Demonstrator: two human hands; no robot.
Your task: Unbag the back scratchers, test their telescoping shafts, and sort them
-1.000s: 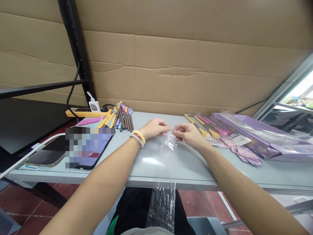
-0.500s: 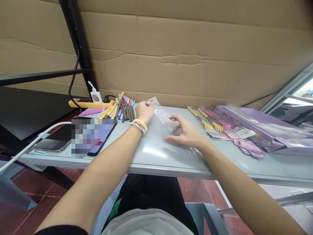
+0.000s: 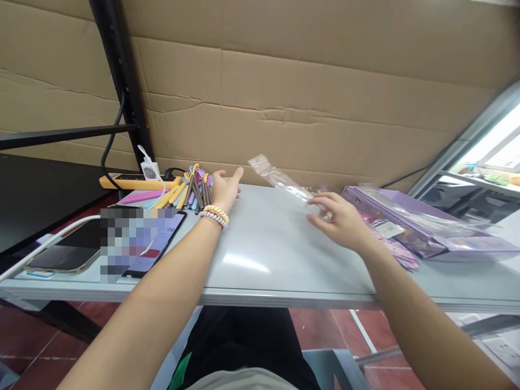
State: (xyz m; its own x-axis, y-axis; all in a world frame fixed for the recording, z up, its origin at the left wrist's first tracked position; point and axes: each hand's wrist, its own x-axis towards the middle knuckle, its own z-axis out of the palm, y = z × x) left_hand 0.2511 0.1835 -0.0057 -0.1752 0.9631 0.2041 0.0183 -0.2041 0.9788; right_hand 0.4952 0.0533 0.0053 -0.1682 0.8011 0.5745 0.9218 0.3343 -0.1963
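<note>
My left hand [image 3: 225, 188] lies on the grey table [image 3: 268, 254] with fingers stretched out and apart, right beside a pile of coloured hand-shaped sticks [image 3: 195, 189]. It holds nothing. Bead bracelets circle that wrist. My right hand [image 3: 340, 219] is off to the right, its fingers pinched on one end of a long clear plastic bag [image 3: 276, 176]. The bag slants up and to the left above the table. Under my right hand lie more sticks, mostly hidden.
Two phones [image 3: 60, 257] with a white cable lie at the left, behind them a yellow power strip [image 3: 134, 182]. A purple box [image 3: 406, 222] under clear wrap and pink cards [image 3: 396, 254] sit at the right. Cardboard sheets back the table; a black rack post stands back left.
Both hands held the bag at the table's middle. My left hand let go and moved left to the stick pile; my right hand carried the bag right and lifted it.
</note>
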